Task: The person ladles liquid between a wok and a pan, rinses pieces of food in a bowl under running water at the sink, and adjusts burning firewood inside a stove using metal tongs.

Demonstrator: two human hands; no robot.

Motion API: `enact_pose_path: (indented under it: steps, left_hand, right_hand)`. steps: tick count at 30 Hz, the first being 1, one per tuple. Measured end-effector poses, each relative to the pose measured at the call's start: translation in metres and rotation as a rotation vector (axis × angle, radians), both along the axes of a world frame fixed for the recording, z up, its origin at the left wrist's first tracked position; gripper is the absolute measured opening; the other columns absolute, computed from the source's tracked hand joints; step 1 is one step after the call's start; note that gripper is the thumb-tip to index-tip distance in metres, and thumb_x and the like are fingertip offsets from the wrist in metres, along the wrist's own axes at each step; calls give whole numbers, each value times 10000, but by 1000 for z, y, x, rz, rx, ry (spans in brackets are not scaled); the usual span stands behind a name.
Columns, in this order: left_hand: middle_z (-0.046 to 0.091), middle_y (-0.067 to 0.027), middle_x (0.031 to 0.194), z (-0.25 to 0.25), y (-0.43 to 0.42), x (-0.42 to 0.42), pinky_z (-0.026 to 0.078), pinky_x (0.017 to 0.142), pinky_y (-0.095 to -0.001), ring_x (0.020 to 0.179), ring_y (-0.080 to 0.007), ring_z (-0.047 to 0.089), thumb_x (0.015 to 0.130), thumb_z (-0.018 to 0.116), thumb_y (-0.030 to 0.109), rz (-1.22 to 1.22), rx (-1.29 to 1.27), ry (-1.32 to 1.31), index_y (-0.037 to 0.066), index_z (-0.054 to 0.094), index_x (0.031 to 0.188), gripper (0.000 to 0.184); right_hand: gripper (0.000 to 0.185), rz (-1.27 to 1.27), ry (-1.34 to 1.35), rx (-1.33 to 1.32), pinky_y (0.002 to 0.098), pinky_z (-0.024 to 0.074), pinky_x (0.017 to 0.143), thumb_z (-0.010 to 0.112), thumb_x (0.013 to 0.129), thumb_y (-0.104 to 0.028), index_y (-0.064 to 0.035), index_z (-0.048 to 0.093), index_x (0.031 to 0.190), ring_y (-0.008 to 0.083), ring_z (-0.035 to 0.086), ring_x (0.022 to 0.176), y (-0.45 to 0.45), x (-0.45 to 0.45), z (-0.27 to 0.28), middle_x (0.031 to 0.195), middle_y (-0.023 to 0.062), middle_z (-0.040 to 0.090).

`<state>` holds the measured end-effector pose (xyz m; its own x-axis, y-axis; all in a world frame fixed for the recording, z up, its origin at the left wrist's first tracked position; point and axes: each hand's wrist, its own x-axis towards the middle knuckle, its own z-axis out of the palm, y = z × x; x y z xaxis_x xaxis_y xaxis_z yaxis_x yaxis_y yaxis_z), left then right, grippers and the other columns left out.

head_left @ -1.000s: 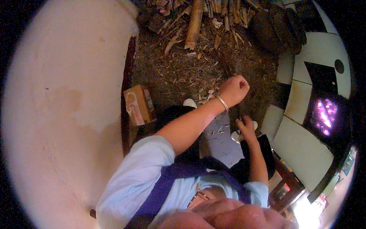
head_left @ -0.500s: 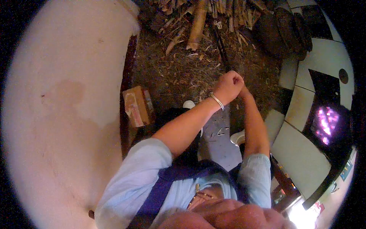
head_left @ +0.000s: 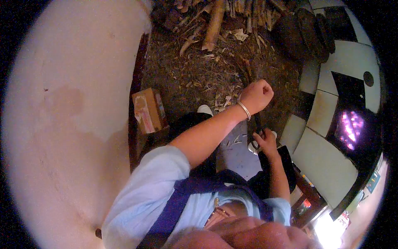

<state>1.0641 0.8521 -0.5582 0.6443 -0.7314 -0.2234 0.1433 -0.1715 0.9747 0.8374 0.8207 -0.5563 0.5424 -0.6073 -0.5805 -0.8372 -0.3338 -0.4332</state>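
Observation:
My left hand [head_left: 257, 97], with pale bangles [head_left: 244, 111] at the wrist, is closed in a fist in front of me. Whether anything is inside that fist is hidden. Lower and to the right, my right hand [head_left: 266, 141] grips the dark looped handle of what look like long metal tongs [head_left: 256, 140]. Their shaft passes behind or under my left hand, and the far end points at the littered floor [head_left: 228, 79]. I cannot tell whether the left fist touches the shaft.
Firewood [head_left: 213, 29] is piled at the far side. A cardboard box [head_left: 148, 111] stands by the left wall [head_left: 74, 137]. Dark rounded objects [head_left: 306, 35] are stacked at the upper right. A tiled stove [head_left: 325, 166] with a pink glowing opening [head_left: 350, 129] is on the right.
My hands, close together before, are now apart. The right hand has drawn back toward my body with the tongs' handle, which now shows. The left fist has shifted slightly right.

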Motion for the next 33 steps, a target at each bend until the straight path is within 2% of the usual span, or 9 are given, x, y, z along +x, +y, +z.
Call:
enact_pose_path:
  steps: [2, 4, 9, 12, 15, 19, 23, 32, 33]
  left_hand:
    - [631, -141, 762, 3, 1, 3, 486, 672, -382, 746, -302, 612, 743, 599, 194, 2, 2, -21, 53, 610, 743, 141]
    - [632, -140, 757, 5, 3, 3, 487, 667, -382, 736, -307, 611, 742, 601, 187, 10, -3, -37, 50, 608, 739, 137]
    - [632, -147, 753, -2, -2, 13, 489, 673, -377, 732, -314, 612, 741, 604, 183, 75, 2, -44, 43, 607, 742, 140]
    - [631, -154, 766, -11, -4, 13, 489, 685, -376, 746, -312, 613, 741, 603, 181, 79, 0, -68, 39, 605, 751, 142]
    - [629, -154, 781, -9, -3, 11, 487, 692, -377, 760, -311, 612, 742, 600, 182, 68, -1, -93, 41, 603, 760, 142]
    - [627, -147, 790, 12, 0, 10, 485, 689, -388, 769, -316, 609, 748, 592, 206, -32, 87, -38, 53, 603, 772, 155]
    - [627, -139, 781, 13, -4, 2, 481, 686, -422, 768, -327, 603, 739, 587, 233, -237, 55, -78, 61, 608, 755, 174]
    - [624, -152, 732, 19, -10, -15, 484, 653, -433, 721, -335, 604, 721, 586, 222, -561, 3, -222, 59, 602, 703, 165]
    - [625, -149, 730, 19, -12, -13, 484, 650, -434, 719, -335, 604, 722, 585, 222, -557, 8, -205, 59, 602, 705, 164]
  right_hand:
    - [610, 212, 171, -157, 428, 472, 761, 678, 686, -488, 13, 551, 1010, 375, 587, 848, -13, 41, 5, 913, 226, 609]
    - [536, 298, 174, -328, 435, 468, 690, 691, 668, -460, 9, 568, 898, 375, 599, 809, -29, 69, -17, 850, 223, 617]
    - [494, 459, 74, -171, 417, 467, 764, 646, 733, -368, -11, 544, 1059, 337, 603, 894, -70, 149, -41, 989, 202, 620]
    - [458, 555, -294, -96, 403, 415, 923, 591, 778, -206, -38, 493, 1193, 313, 518, 1097, -95, 135, -123, 1182, 176, 545]
    - [417, 361, -416, -24, 385, 459, 789, 626, 755, -280, -20, 544, 1071, 273, 592, 951, -77, 102, -113, 1052, 165, 614]
    - [359, 175, -95, 174, 339, 443, 751, 621, 770, -198, 18, 532, 1042, 201, 530, 846, -26, 63, -32, 932, 138, 584]
    - [262, 119, -33, 96, 315, 420, 661, 574, 781, -183, 25, 519, 931, 163, 487, 750, 3, -30, -44, 832, 116, 545]
    - [236, -160, -140, 337, 269, 413, 670, 555, 777, -151, 11, 517, 944, 138, 495, 724, 49, -51, 28, 773, 31, 543]
    - [288, -177, -138, 442, 231, 383, 553, 596, 786, -218, -8, 512, 963, 107, 460, 609, 49, -50, 27, 697, -11, 491]
